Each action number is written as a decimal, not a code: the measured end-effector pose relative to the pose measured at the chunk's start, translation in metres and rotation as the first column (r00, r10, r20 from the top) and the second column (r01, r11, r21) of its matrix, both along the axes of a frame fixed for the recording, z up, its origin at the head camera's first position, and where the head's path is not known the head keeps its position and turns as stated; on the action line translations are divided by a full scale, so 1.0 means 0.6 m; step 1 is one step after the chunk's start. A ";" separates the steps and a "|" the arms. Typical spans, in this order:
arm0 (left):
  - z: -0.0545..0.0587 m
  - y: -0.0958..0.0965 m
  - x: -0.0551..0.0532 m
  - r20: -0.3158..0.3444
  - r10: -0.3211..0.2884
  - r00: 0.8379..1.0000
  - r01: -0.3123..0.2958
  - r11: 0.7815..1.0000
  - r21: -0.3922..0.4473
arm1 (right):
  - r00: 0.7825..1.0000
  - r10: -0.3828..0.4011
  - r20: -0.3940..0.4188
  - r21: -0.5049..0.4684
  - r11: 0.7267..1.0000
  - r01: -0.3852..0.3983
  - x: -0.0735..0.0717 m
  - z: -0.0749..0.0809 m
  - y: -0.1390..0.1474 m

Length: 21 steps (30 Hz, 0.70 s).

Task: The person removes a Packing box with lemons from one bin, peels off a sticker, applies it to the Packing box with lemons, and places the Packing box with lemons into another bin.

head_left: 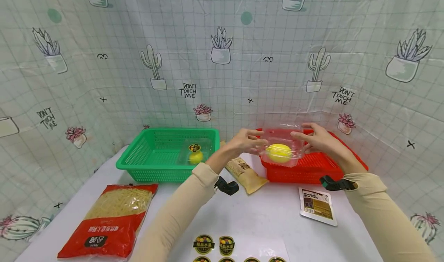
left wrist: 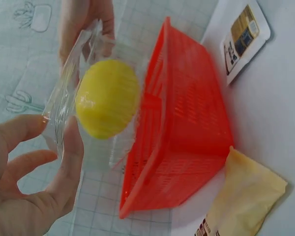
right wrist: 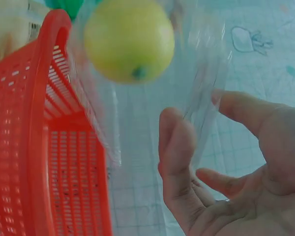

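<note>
Above the red basket, both hands hold a clear plastic clamshell box with a yellow, lemon-like fruit inside. My left hand pinches the box's left edge between thumb and fingers, seen closely in the left wrist view. At the opposite edge, the thumb and fingers of my right hand pinch the clear plastic. In the right wrist view the fruit shows a small green spot at one end. The clear plastic makes it hard to tell whether the lid is fully closed.
A green basket at left holds another clear box with a yellow fruit and a round label. Around lie a bag of pasta, a tan packet, a silver-edged pouch and a sheet of round stickers.
</note>
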State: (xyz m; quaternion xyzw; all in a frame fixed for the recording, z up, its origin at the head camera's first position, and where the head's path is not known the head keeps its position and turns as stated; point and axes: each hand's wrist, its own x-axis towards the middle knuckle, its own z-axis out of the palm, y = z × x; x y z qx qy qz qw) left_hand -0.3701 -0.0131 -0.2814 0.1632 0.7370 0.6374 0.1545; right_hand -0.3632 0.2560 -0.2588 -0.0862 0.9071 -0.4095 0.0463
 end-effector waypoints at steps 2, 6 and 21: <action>0.000 -0.013 0.003 0.023 -0.021 1.000 0.021 1.000 0.010 | 1.000 -0.005 -0.001 -0.017 1.000 0.005 -0.006 -0.003 -0.005; -0.004 -0.042 0.010 0.039 -0.065 0.997 0.065 0.998 -0.015 | 1.000 0.002 -0.006 -0.059 0.998 -0.002 -0.018 -0.012 -0.009; -0.022 -0.121 0.065 -0.016 -0.124 0.992 0.122 0.988 -0.091 | 0.988 0.151 0.011 -0.133 0.980 -0.149 0.011 -0.024 -0.040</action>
